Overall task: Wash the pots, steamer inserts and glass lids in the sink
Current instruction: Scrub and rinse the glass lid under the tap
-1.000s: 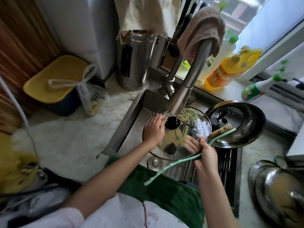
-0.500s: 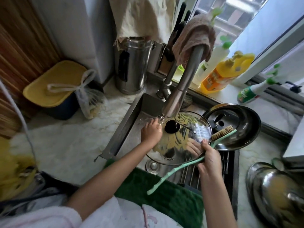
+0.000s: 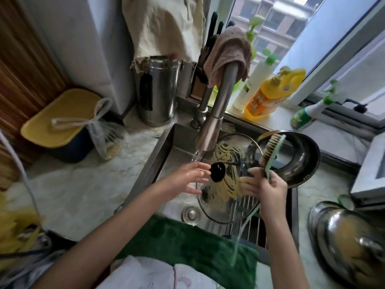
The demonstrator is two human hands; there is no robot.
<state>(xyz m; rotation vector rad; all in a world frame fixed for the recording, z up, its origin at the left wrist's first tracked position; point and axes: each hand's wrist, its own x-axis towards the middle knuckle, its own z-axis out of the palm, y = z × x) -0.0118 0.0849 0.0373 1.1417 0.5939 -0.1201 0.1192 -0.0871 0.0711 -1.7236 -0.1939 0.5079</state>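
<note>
Your right hand (image 3: 270,187) gripped the rim of the glass lid (image 3: 227,184) and the handle of a green brush (image 3: 268,157) together: fingers showed through the glass under the lid, thumb on top, clamped on both. The lid sat tilted over the sink (image 3: 166,155), its black knob (image 3: 217,171) facing you, its lower edge near the drain (image 3: 190,213) and above the wire rack (image 3: 248,207). The brush head pointed up and away, bristles toward the lid, in front of the steel pot (image 3: 300,161) that rested on the sink's right edge. The long handle trailed down past your wrist, blurred.

Your left hand (image 3: 188,177) was spread, fingers straight and apart, wet, just beside the knob. Fingertips looked like they touched the knob's left side, but blur made contact hard to confirm. It held nothing.

Water ran from the faucet (image 3: 216,113) in a thin stream that landed near your left fingers. A brown cloth (image 3: 229,53) hung over the faucet's top.

On the counter right sat a steel lid (image 3: 343,238). On the window sill: a yellow soap bottle (image 3: 268,94), a white bottle (image 3: 254,80) and a green-capped spray bottle (image 3: 306,115). Left of the sink: a steel canister (image 3: 158,90), a yellow-lidded bin (image 3: 60,117) and a tied plastic bag (image 3: 104,134). A green towel (image 3: 187,243) lay along the sink's front edge.
</note>
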